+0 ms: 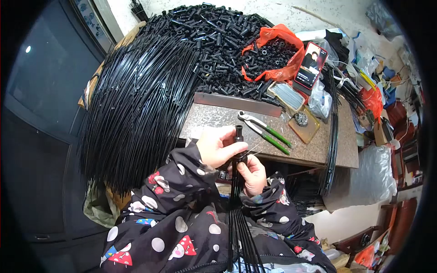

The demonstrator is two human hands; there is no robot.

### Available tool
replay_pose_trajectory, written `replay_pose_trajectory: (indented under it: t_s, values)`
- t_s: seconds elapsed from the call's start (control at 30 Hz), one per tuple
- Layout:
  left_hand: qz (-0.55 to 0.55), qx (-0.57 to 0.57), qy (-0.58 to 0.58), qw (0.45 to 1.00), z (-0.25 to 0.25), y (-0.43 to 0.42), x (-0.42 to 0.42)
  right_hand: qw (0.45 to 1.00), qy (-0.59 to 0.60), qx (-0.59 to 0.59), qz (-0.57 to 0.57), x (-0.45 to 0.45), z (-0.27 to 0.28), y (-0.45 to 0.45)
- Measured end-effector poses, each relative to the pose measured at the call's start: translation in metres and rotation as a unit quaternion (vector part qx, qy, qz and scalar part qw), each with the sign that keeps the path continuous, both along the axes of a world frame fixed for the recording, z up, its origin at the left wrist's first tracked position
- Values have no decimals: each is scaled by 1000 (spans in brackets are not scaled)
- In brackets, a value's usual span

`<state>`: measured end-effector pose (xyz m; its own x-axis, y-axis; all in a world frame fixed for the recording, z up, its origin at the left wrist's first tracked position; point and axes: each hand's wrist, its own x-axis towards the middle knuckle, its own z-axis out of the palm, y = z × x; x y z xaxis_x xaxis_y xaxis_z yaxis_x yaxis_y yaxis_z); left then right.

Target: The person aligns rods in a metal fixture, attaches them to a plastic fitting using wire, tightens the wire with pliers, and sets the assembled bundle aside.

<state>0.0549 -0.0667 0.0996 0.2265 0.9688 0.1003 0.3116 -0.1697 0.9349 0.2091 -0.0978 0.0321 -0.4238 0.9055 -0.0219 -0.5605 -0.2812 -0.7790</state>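
Note:
My left hand (217, 146) is closed near the top of a bundle of thin black rods (236, 195), its thumb against a black plastic fitting (239, 133) that stands upright at the bundle's end. Just below, my right hand (254, 177) pinches the same bundle with thumb and fingers. A thin wire (254, 148) sticks out to the right between the hands. The rods run down over my lap and fan out slightly. On the tabletop beyond the hands lie pincers (264, 131) with green handles, touched by neither hand.
A large stack of black rods (136, 104) covers the left side. Black tubular fittings (214, 41) are heaped behind a metal strip (236, 104) on the table (209, 120). Near a red bag (284, 34) stand a phone (311, 66), a tray of thin pieces (287, 95) and a wire-filled dish (307, 129).

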Motion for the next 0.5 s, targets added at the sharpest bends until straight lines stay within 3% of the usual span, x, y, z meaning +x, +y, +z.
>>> replay_pose_trajectory:
  t_s: [0.07,0.17,0.23,0.27,0.3,0.37,0.43,0.5]
  values:
    - [10,-67,-123,990,-4,1,3,1000,-6,-8,-12,-1,3,0]
    - [27,-104,-170,980,-6,-2,5,1000,-10,-15,-24,-2,1,0]
    - [1,-134,-342,930,-17,-2,4,999,-25,-6,-38,1,-7,1]
    - [-52,-181,-372,909,-18,-8,0,999,-18,-13,-36,4,-8,1]
    - [-89,-212,-300,926,-18,-9,-1,999,-12,-20,-33,6,-9,2]
    - [-82,44,-120,988,-24,-9,3,998,4,2,-62,5,-11,3]
    - [-27,168,-82,982,-34,-6,7,999,14,0,-50,8,-18,5]
    - [-50,143,-67,986,-31,-6,3,998,12,-9,-55,9,-20,3]
